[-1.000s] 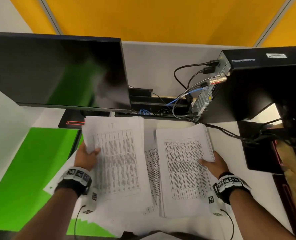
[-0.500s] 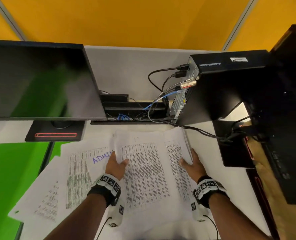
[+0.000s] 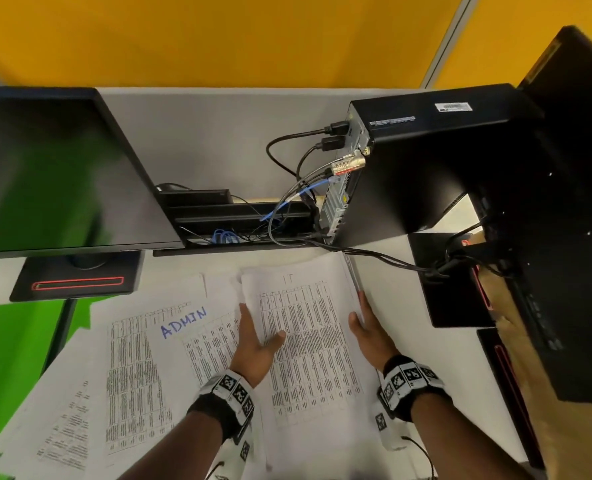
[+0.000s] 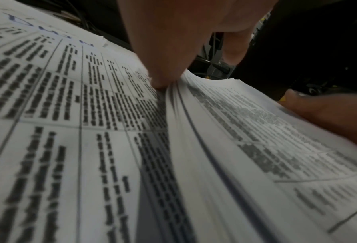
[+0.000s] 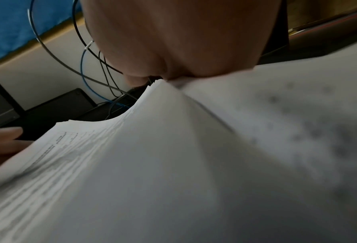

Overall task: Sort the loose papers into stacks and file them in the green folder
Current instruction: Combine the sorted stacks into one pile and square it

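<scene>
A thick stack of printed sheets marked "IT" [image 3: 308,344] lies at the middle of the desk, bowed upward between my hands. My left hand [image 3: 257,337] holds its left edge, thumb on the top sheet, fingers [image 4: 163,77] tucked under the edge. At the stack's right edge my right hand [image 3: 364,323] grips it, fingers [image 5: 173,54] at the paper's rim. Loose sheets marked "ADMIN" [image 3: 142,362] spread out to the left, partly over the green folder [image 3: 7,368] at the desk's left side.
A monitor [image 3: 55,171] on a black stand [image 3: 76,282] rises behind the papers at left. A black computer case [image 3: 408,174] with cables [image 3: 287,209] stands at back right, and a second black stand base [image 3: 450,282] sits right of the stack.
The sheets in my left hand have come right onto the pile in my right hand, making one IT stack. The ADMIN sheets now lie uncovered at left.
</scene>
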A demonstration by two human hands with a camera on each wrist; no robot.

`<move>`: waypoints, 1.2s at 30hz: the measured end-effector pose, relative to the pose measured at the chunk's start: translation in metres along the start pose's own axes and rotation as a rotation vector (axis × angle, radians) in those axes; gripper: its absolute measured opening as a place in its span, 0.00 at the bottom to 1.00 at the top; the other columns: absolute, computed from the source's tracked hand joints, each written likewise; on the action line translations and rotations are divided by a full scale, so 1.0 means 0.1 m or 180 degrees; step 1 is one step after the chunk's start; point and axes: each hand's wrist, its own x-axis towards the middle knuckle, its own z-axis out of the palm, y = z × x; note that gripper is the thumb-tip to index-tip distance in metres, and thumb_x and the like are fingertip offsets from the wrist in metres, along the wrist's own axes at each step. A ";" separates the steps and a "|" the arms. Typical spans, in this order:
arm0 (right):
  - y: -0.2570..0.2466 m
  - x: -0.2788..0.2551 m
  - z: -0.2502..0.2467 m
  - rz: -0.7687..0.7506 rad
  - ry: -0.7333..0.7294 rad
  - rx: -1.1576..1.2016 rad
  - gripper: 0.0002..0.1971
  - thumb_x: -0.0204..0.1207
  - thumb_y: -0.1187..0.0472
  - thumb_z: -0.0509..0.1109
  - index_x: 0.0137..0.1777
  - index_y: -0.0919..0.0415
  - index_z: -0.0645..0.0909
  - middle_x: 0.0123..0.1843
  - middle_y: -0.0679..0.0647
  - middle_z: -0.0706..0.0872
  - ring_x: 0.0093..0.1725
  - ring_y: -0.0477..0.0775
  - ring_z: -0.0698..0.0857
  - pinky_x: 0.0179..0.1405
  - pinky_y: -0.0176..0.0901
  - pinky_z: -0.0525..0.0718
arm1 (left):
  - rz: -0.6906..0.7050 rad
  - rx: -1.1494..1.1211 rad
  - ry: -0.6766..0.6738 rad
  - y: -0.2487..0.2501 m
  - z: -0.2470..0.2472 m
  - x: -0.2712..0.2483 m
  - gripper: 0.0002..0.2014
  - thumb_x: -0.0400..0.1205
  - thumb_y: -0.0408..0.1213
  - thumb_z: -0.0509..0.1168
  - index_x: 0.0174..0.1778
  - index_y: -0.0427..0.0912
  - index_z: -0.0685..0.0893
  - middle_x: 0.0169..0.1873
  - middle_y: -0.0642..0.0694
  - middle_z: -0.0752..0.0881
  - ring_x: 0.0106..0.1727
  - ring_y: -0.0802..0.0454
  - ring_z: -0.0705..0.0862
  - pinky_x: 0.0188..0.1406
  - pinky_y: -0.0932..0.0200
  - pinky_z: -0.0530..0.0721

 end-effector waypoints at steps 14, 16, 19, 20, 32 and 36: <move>-0.06 0.03 -0.03 0.0528 -0.0004 -0.0041 0.28 0.83 0.44 0.57 0.79 0.53 0.59 0.71 0.53 0.80 0.66 0.57 0.81 0.67 0.49 0.78 | 0.0167 0.0666 0.0312 -0.07 0.10 0.00 0.48 0.80 0.48 0.65 0.82 0.45 0.35 0.83 0.53 0.37 0.83 0.56 0.38 0.77 0.60 0.40; -0.06 0.02 -0.01 0.0526 0.0025 -0.0014 0.26 0.83 0.45 0.58 0.78 0.54 0.61 0.70 0.53 0.81 0.64 0.57 0.82 0.65 0.47 0.78 | 0.0178 0.0682 0.0243 -0.12 0.06 0.03 0.49 0.79 0.48 0.67 0.82 0.46 0.35 0.82 0.55 0.41 0.83 0.56 0.40 0.78 0.58 0.42; -0.04 -0.01 0.01 0.0486 0.0002 0.0025 0.26 0.81 0.44 0.61 0.76 0.53 0.63 0.67 0.51 0.82 0.61 0.55 0.83 0.62 0.47 0.80 | 0.0293 0.0649 0.0022 -0.15 -0.02 0.07 0.46 0.78 0.48 0.68 0.84 0.49 0.43 0.82 0.57 0.50 0.82 0.57 0.48 0.81 0.51 0.49; -0.03 -0.02 0.01 0.0442 -0.0010 0.0034 0.27 0.81 0.44 0.62 0.75 0.54 0.64 0.66 0.50 0.82 0.61 0.55 0.83 0.62 0.47 0.80 | 0.0362 0.0420 -0.0016 -0.11 -0.05 0.07 0.40 0.79 0.46 0.68 0.82 0.50 0.53 0.81 0.55 0.57 0.81 0.55 0.57 0.81 0.48 0.57; 0.03 -0.03 0.01 0.0282 0.0023 0.0164 0.25 0.81 0.51 0.66 0.75 0.54 0.65 0.61 0.46 0.82 0.62 0.51 0.81 0.65 0.46 0.78 | 0.0068 0.0442 0.0566 0.21 -0.53 0.60 0.16 0.78 0.27 0.67 0.61 0.43 0.81 0.53 0.45 0.83 0.59 0.40 0.83 0.59 0.51 0.84; 0.00 -0.02 -0.01 0.0271 -0.0014 0.0120 0.25 0.81 0.52 0.67 0.75 0.54 0.65 0.61 0.47 0.82 0.60 0.49 0.80 0.63 0.44 0.77 | -0.0069 0.0964 0.0852 0.07 -0.63 0.67 0.06 0.82 0.39 0.64 0.50 0.47 0.85 0.46 0.43 0.88 0.46 0.44 0.85 0.52 0.49 0.85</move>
